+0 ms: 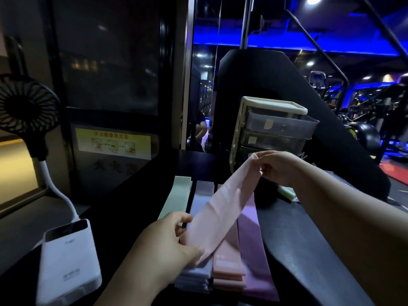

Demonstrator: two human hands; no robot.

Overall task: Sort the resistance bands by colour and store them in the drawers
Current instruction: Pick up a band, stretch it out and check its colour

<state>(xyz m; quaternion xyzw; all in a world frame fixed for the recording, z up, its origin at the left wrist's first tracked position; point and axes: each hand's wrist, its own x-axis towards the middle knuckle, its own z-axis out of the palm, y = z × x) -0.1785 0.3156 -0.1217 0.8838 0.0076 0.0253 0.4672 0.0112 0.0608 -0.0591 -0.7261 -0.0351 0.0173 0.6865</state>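
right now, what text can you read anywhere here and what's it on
"灭火器使用方法", faint, heads the yellow sign.
Below it, large characters: too blurred.
Print on the power bank: too small.
Marks on the green band and pink stack: blurred.
Labels on the drawers: unreadable.

The left hand [174, 237] is held low, thumb and fingers pinched on the near end of a pink resistance band [225, 206]. The right hand [273, 166] is raised at 2 o'clock from it, with the far end pinched in curled fingers.
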